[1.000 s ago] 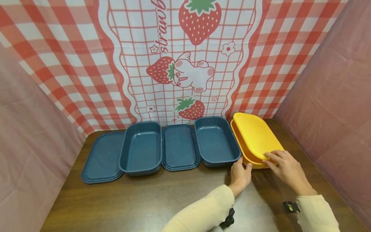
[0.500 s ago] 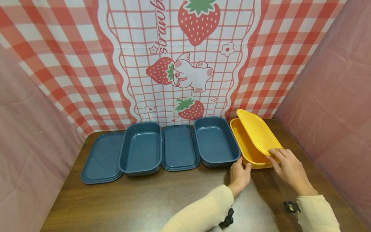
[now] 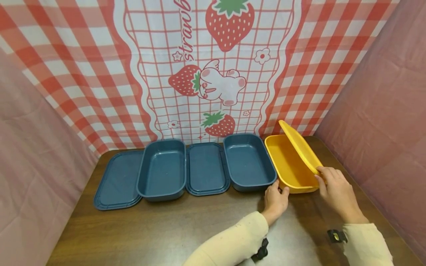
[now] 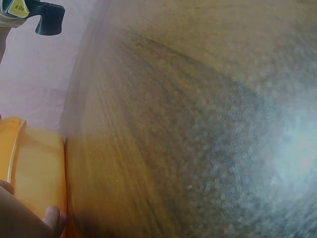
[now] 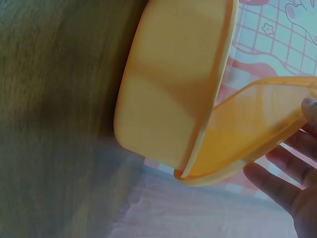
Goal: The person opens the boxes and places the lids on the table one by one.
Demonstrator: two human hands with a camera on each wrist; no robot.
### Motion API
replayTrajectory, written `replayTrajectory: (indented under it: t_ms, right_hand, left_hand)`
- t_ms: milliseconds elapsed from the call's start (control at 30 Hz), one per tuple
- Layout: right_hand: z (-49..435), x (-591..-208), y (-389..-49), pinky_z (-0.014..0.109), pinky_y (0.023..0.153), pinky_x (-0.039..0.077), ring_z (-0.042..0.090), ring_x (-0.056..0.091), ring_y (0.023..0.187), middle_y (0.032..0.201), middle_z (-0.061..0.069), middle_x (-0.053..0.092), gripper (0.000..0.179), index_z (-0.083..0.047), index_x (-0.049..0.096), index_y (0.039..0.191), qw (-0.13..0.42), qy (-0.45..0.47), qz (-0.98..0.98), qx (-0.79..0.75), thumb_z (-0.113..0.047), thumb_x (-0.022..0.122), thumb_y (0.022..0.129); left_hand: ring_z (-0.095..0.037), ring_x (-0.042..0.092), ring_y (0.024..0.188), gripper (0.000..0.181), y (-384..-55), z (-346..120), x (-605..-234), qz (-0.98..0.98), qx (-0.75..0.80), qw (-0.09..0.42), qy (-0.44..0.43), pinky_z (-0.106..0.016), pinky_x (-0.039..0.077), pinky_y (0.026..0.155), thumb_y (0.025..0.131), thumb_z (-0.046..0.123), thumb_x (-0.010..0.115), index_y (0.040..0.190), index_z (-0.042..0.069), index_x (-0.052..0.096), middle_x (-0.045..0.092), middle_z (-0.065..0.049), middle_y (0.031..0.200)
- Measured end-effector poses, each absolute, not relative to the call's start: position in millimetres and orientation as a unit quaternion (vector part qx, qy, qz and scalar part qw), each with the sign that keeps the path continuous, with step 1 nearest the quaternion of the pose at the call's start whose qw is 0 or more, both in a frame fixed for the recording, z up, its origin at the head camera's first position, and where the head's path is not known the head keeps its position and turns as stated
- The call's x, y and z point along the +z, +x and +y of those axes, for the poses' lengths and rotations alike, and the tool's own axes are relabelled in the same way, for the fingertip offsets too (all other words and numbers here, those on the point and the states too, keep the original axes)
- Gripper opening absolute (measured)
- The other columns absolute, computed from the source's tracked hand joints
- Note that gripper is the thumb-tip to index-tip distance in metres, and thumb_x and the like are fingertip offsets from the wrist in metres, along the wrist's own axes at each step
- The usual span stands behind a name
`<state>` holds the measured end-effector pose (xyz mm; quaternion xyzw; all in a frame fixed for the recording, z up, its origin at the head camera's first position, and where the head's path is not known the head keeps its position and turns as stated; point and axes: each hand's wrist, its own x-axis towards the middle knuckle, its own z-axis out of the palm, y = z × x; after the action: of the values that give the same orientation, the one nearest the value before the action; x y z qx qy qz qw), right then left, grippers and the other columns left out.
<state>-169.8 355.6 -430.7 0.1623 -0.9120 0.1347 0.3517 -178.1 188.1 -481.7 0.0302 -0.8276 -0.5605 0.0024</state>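
A yellow rectangular food container (image 3: 286, 162) stands at the right end of the row, its inside partly in view. Its yellow lid (image 3: 301, 147) is tilted up steeply above the container's right side. With thumb and fingers my right hand (image 3: 339, 192) pinches the lid's near edge. In the right wrist view the lid (image 5: 262, 119) leans away from the container wall (image 5: 163, 84), low edge at the rim. My left hand (image 3: 275, 201) holds the container's near left corner, thumb on the front wall. Only part of that hand (image 4: 25, 213) shows in the left wrist view.
Left of the yellow container stand a blue container (image 3: 249, 162), a flat blue lid (image 3: 206, 168), a second blue container (image 3: 163, 170) and another blue lid (image 3: 118, 181). They line the back of the wooden table (image 3: 159, 236), before a strawberry-print cloth (image 3: 153, 55).
My right hand has raised the yellow lid's left side and swung it up to the right, uncovering more of the container. The left hand stays at the corner.
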Motion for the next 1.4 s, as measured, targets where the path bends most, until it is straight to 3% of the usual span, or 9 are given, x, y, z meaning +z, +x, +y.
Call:
replayTrajectory:
  t_ms: [433,700,967,1033,1100,1167,1233,1333,1400]
  right_hand:
    - [359.6,-422.7,-169.8,0.055,0.071,0.042,0.043,0.053,0.082,0.09,0.027,0.059,0.023,0.012,0.056,0.106,0.378,0.112,-0.904,0.165,0.009,0.062,0.084]
    - [367.1,-421.5,-170.7,0.052,0.074,0.04,0.047,0.053,0.083,0.09,0.032,0.057,0.025,0.016,0.055,0.108,0.403,0.1,-0.889,0.193,0.011,0.06,0.084]
    - [373.0,-420.7,-170.1,0.053,0.076,0.037,0.049,0.051,0.084,0.094,0.034,0.055,0.023,0.018,0.054,0.111,0.404,0.057,-0.885,0.223,0.006,0.054,0.091]
    - [373.7,-420.5,-169.6,0.047,0.079,0.039,0.049,0.052,0.084,0.095,0.034,0.056,0.023,0.018,0.054,0.111,0.406,0.041,-0.883,0.23,0.005,0.053,0.092]
    - [374.7,-420.3,-169.2,0.031,0.082,0.04,0.049,0.052,0.083,0.095,0.035,0.056,0.024,0.018,0.054,0.112,0.41,0.027,-0.88,0.24,0.004,0.053,0.093]
    - [375.9,-420.1,-169.3,0.014,0.083,0.034,0.045,0.052,0.082,0.095,0.035,0.057,0.024,0.019,0.055,0.111,0.416,0.012,-0.874,0.249,0.004,0.053,0.093]
    - [377.4,-419.8,-169.8,0.004,0.079,0.023,0.023,0.054,0.081,0.095,0.035,0.058,0.024,0.018,0.055,0.111,0.423,-0.005,-0.868,0.258,0.003,0.054,0.092]
    - [380.9,-420.1,-171.2,0.002,0.077,0.021,-0.01,0.042,0.081,0.095,0.035,0.059,0.024,0.018,0.056,0.11,0.432,-0.028,-0.86,0.271,0.003,0.053,0.092]
    - [383.7,-420.6,-172.0,0.003,0.075,0.023,-0.024,0.03,0.084,0.095,0.035,0.06,0.024,0.017,0.057,0.111,0.433,-0.047,-0.856,0.279,0.001,0.053,0.093]
  left_hand:
    - [-0.012,0.06,0.087,0.041,-178.6,186.1,-480.7,-0.824,-0.565,0.003,0.032,-0.025,0.049,0.08,0.088,0.025,0.069,0.125,0.008,0.066,0.068,-0.003,0.092]
    - [-0.01,0.061,0.089,0.04,-178.5,185.3,-481.2,-0.822,-0.569,-0.001,0.028,-0.024,0.05,0.082,0.088,0.024,0.068,0.125,0.007,0.066,0.069,-0.003,0.097]
    - [-0.011,0.061,0.089,0.04,-178.3,184.7,-481.2,-0.822,-0.569,0.0,0.027,-0.024,0.05,0.083,0.088,0.024,0.068,0.125,0.007,0.066,0.069,-0.004,0.097]
    - [-0.01,0.06,0.089,0.041,-178.3,184.5,-481.3,-0.821,-0.57,-0.001,0.026,-0.024,0.05,0.083,0.088,0.024,0.068,0.125,0.007,0.066,0.069,-0.004,0.097]
    - [-0.01,0.061,0.088,0.04,-178.1,184.0,-481.1,-0.823,-0.567,0.005,0.022,-0.024,0.05,0.082,0.088,0.023,0.068,0.124,0.006,0.066,0.069,-0.004,0.096]
    - [-0.01,0.061,0.087,0.04,-177.8,183.7,-481.0,-0.824,-0.567,0.009,0.019,-0.024,0.05,0.081,0.088,0.023,0.068,0.124,0.006,0.066,0.07,-0.004,0.096]
    - [-0.01,0.061,0.086,0.04,-177.7,183.4,-480.8,-0.825,-0.565,0.015,0.016,-0.023,0.05,0.08,0.087,0.022,0.069,0.123,0.005,0.066,0.07,-0.005,0.095]
    - [-0.01,0.061,0.085,0.04,-177.7,183.3,-480.6,-0.824,-0.566,0.016,0.015,-0.023,0.05,0.079,0.087,0.022,0.069,0.123,0.005,0.066,0.069,-0.004,0.094]
    - [-0.01,0.06,0.084,0.04,-177.8,183.2,-480.9,-0.825,-0.564,0.016,0.014,-0.023,0.05,0.078,0.087,0.022,0.069,0.123,0.005,0.066,0.069,-0.004,0.092]
